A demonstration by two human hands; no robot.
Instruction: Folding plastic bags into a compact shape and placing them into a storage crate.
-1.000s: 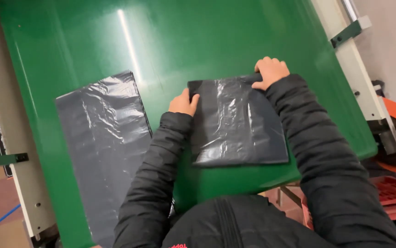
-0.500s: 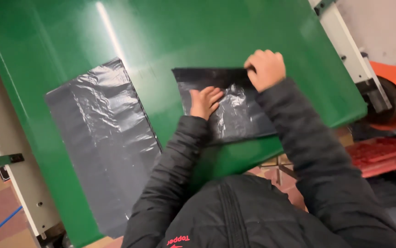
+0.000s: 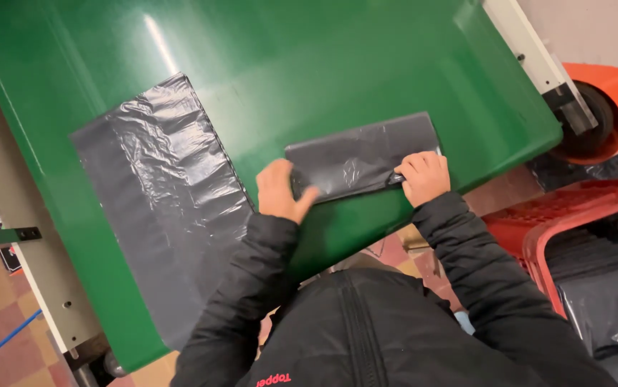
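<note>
While left hand [image 3: 280, 190] presses folded dark bag [image 3: 363, 154], right hand [image 3: 424, 175] grip seemingly pinches edge

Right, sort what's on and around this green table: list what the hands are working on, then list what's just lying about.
In hand:
- folded grey plastic bag, pressed flat by the left hand and pinched at its near edge by the right hand
- green table under it

Lying about:
- flat grey bag, unfolded, to the left
- orange roll
- red crate holding more grey bags
</note>
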